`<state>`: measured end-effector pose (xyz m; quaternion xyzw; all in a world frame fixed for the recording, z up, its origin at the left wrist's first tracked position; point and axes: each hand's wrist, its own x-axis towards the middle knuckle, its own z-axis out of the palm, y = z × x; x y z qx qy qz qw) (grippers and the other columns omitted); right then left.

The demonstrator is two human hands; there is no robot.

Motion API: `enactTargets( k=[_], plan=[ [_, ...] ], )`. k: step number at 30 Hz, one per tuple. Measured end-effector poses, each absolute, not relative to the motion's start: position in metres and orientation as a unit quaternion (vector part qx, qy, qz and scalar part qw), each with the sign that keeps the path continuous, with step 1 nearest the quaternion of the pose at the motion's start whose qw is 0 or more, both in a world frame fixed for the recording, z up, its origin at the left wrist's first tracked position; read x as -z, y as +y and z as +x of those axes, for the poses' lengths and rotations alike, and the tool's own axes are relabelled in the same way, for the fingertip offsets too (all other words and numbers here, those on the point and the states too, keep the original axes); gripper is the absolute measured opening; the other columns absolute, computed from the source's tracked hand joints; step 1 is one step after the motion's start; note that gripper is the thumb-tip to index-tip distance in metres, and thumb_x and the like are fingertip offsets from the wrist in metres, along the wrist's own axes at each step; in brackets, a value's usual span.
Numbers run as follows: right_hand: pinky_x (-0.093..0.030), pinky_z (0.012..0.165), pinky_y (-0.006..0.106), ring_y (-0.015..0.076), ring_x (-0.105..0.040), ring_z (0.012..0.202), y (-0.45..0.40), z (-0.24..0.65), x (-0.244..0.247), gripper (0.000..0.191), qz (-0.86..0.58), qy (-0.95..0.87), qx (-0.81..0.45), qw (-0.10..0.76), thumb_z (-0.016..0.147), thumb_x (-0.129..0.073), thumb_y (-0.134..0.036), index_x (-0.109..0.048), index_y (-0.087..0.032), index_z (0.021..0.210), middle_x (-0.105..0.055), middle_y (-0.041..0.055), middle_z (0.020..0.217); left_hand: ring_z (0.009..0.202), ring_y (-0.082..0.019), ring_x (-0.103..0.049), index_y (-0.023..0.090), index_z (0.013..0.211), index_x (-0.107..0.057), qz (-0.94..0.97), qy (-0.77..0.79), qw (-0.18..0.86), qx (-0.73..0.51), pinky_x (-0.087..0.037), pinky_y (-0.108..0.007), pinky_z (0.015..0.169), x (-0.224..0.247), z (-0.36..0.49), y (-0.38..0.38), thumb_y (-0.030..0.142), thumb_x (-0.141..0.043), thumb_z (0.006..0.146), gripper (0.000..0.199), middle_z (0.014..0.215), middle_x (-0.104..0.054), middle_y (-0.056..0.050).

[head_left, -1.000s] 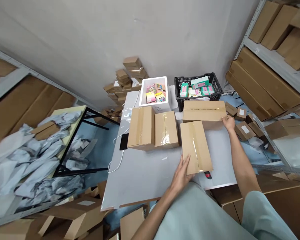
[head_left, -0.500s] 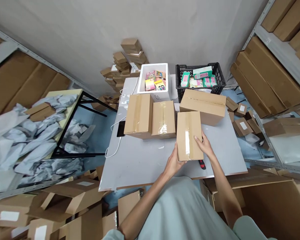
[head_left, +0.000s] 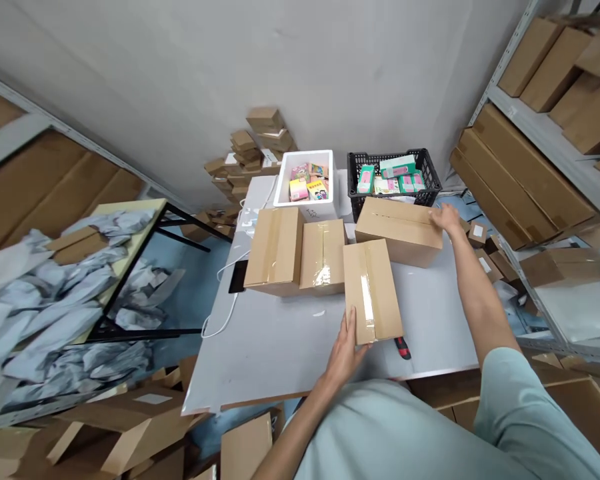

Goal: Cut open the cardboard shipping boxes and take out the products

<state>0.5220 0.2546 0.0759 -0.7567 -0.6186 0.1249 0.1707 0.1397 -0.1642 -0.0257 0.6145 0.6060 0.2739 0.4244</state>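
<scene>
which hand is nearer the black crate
Right. The right hand touches the right end of the long box, just in front of the black crate; the left hand is farther off, at the near end of the foremost box.

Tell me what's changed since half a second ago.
The right hand has let go of the front box and moved right, onto the right end of the long box. The front box has turned slightly, its near end swinging right; the left hand stays on it. The black crate and white bin look unmoved.

4 boxes on table — tub behind left 2, crate behind right 2
</scene>
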Motion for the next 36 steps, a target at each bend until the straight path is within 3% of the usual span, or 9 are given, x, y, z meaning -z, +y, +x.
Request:
enactTargets(
  k=[3,8,13,17,21,25,28,32,36],
  plan=[
    [-0.039,0.133,0.063,0.0468,-0.049,0.163,0.282,0.524,-0.080,0.082,-0.758,-0.620,-0.149,0.141,0.096,-0.077,-0.049,-0.061,-0.003,0.162,-0.052,0.0350,0.174,0.182,-0.038,-0.019,0.033,0.188,-0.003,0.618,0.606,0.422,-0.269,-0.034,-0.062,0.143,0.029,0.135,-0.167,0.027,-0.076,0.098,0.116,0.195,-0.016,-0.016],
    [-0.049,0.125,0.054,0.0413,-0.064,0.146,0.296,0.527,-0.068,0.074,-0.749,-0.629,-0.181,0.103,0.096,-0.076,-0.056,-0.071,-0.008,0.151,-0.068,0.0307,0.159,0.182,-0.039,-0.020,0.039,0.188,-0.012,0.621,0.602,0.429,-0.260,-0.040,-0.059,0.139,0.028,0.132,-0.167,0.022,-0.076,0.099,0.112,0.196,-0.010,-0.014],
    [-0.050,0.121,0.051,0.0432,-0.067,0.141,0.280,0.542,-0.054,0.064,-0.754,-0.620,-0.197,0.087,0.098,-0.074,-0.067,-0.083,-0.011,0.127,-0.073,0.0302,0.148,0.182,-0.039,-0.020,0.042,0.188,-0.019,0.601,0.604,0.447,-0.272,-0.042,-0.056,0.138,0.022,0.136,-0.162,0.018,-0.079,0.096,0.112,0.197,-0.009,-0.011],
    [-0.052,0.120,0.053,0.0443,-0.069,0.140,0.231,0.562,-0.041,0.058,-0.761,-0.601,-0.215,0.113,0.098,-0.075,-0.066,-0.081,-0.013,0.122,-0.077,0.0278,0.140,0.180,-0.043,-0.025,0.043,0.187,-0.023,0.583,0.610,0.457,-0.281,-0.043,-0.060,0.137,0.021,0.140,-0.159,0.019,-0.081,0.093,0.113,0.196,-0.014,-0.010],
    [-0.070,0.093,0.046,0.0356,-0.079,0.118,0.160,0.575,-0.022,0.063,-0.762,-0.559,-0.271,0.181,0.099,-0.069,-0.070,-0.075,-0.017,0.133,-0.080,0.0199,0.135,0.178,-0.045,-0.031,0.045,0.187,-0.021,0.603,0.607,0.449,-0.258,-0.047,-0.060,0.134,0.022,0.140,-0.150,0.022,-0.082,0.096,0.112,0.197,-0.010,-0.010],
    [-0.075,0.070,0.041,0.0330,-0.080,0.113,0.102,0.572,-0.002,0.081,-0.758,-0.510,-0.310,0.265,0.094,-0.063,-0.079,-0.068,-0.019,0.147,-0.078,0.0181,0.140,0.174,-0.046,-0.038,0.042,0.187,-0.022,0.634,0.606,0.412,-0.246,-0.050,-0.059,0.131,0.025,0.135,-0.127,0.028,-0.079,0.101,0.104,0.197,-0.009,-0.013],
    [-0.076,0.073,0.046,0.0356,-0.080,0.114,0.074,0.568,0.008,0.090,-0.757,-0.478,-0.317,0.314,0.086,-0.067,-0.084,-0.070,-0.018,0.148,-0.078,0.0182,0.140,0.174,-0.046,-0.038,0.037,0.184,-0.034,0.664,0.610,0.343,-0.262,-0.050,-0.061,0.131,0.026,0.129,-0.095,0.025,-0.074,0.105,0.089,0.196,-0.014,-0.016],
    [-0.077,0.080,0.050,0.0398,-0.078,0.122,0.051,0.567,0.014,0.100,-0.754,-0.439,-0.321,0.369,0.080,-0.070,-0.088,-0.071,-0.015,0.148,-0.077,0.0218,0.144,0.174,-0.048,-0.036,0.027,0.171,-0.056,0.698,0.617,0.232,-0.280,-0.040,-0.069,0.136,0.018,0.128,-0.042,0.019,-0.070,0.106,0.067,0.188,-0.033,-0.023],
    [-0.076,0.088,0.051,0.0411,-0.075,0.132,0.043,0.565,0.020,0.103,-0.742,-0.406,-0.334,0.416,0.079,-0.071,-0.088,-0.068,-0.014,0.152,-0.073,0.0236,0.153,0.173,-0.052,-0.036,0.017,0.161,-0.062,0.707,0.634,0.176,-0.260,-0.037,-0.075,0.135,0.002,0.137,0.006,0.018,-0.071,0.106,0.057,0.182,-0.041,-0.029]
  ],
)
